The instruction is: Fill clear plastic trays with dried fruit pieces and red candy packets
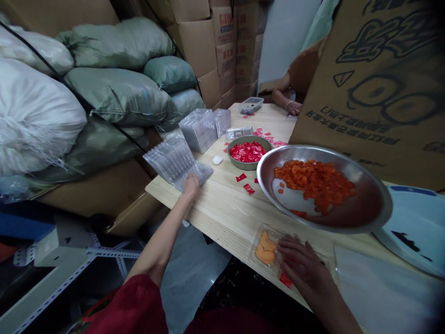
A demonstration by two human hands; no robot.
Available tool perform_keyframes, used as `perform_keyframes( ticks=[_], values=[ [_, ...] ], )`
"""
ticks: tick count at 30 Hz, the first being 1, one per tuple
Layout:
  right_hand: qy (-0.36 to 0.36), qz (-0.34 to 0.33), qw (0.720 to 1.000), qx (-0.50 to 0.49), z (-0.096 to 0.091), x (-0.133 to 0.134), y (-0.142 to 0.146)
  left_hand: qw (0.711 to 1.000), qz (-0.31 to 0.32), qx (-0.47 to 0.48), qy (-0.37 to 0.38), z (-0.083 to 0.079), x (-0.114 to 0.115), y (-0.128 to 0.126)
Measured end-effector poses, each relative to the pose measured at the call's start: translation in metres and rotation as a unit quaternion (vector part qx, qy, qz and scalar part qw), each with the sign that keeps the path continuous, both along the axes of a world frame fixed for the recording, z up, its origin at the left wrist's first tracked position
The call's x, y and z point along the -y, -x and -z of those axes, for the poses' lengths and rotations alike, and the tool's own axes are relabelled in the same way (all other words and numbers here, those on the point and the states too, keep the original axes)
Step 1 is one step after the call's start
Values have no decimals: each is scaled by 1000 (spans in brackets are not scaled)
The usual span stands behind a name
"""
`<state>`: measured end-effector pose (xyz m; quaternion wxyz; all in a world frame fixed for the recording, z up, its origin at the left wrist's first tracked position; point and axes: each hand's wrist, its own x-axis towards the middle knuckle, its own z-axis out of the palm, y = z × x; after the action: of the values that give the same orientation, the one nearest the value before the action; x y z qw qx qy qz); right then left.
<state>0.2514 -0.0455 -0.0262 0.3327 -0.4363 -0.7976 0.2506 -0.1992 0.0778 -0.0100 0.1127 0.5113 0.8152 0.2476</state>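
My left hand (pixel 191 185) reaches to the table's left edge, its fingers slightly blurred and closed on the near end of a clear plastic tray (pixel 205 172). That tray lies against a leaning stack of similar clear trays (pixel 174 160). Near the front edge, my right hand (pixel 301 260) is over another clear tray (pixel 255 241), fingers stretched out and partly covering it. Flat orange pieces (pixel 266 248) lie in its left part. A red packet (pixel 285 279) shows below the right hand; whatever lies under the palm is hidden.
A steel bowl (pixel 368 204) holds orange-red pieces; a green bowl (pixel 239 163) holds red packets. Loose red packets (pixel 249 189) lie nearby. More trays (pixel 199 130) stand behind. A large carton (pixel 375 93) and blue basin (pixel 417 218) flank the right. Another person's hand (pixel 294 107) rests across the table.
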Motion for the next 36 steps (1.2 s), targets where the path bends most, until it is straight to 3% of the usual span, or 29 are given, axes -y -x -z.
perform_keyframes(
  ticks=[5, 7, 9, 11, 13, 15, 16, 17, 18, 21, 22, 24, 26, 28, 31, 34, 36],
  values=[
    [27, 40, 997, -63, -14, -1, 7, 997, 17, -11, -80, -49, 31, 4],
    [42, 42, 995, -82, -27, 0, 18, 992, 74, 32, -96, -74, 55, -8],
    [55, 46, 993, -98, -44, 1, 30, 970, 177, 142, -86, -97, 86, -32],
    [61, 62, 990, -112, -63, 2, 42, 912, 284, 294, -19, -114, 116, -63],
    [66, 76, 986, -129, -80, 1, 49, 825, 360, 429, 78, -122, 138, -94],
    [99, 72, 979, -164, -89, -1, 48, 744, 393, 520, 145, -116, 150, -118],
    [133, 69, 972, -183, -90, -2, 44, 725, 393, 543, 160, -108, 151, -126],
    [172, 71, 962, -199, -90, -1, 39, 729, 382, 546, 158, -96, 151, -132],
    [208, 81, 952, -210, -89, 1, 32, 759, 362, 524, 138, -82, 148, -135],
    [258, 162, 926, -221, -79, 15, 5, 920, 256, 296, 10, -28, 134, -127],
    [258, 192, 919, -226, -74, 22, -5, 957, 216, 193, -22, -10, 129, -120],
    [262, 237, 904, -241, -63, 34, -27, 984, 172, 35, -20, 23, 118, -105],
    [276, 271, 884, -262, -52, 43, -46, 985, 167, -47, 11, 44, 105, -91],
    [294, 310, 856, -291, -43, 50, -61, 980, 180, -74, 29, 51, 91, -82],
    [308, 366, 807, -347, -38, 56, -70, 982, 177, -58, 10, 37, 75, -86],
    [315, 371, 786, -382, -38, 59, -65, 981, 165, 27, -99, 11, 83, -120],
    [312, 358, 793, -382, -37, 60, -57, 954, 224, 164, -113, -2, 105, -154]
  ],
)
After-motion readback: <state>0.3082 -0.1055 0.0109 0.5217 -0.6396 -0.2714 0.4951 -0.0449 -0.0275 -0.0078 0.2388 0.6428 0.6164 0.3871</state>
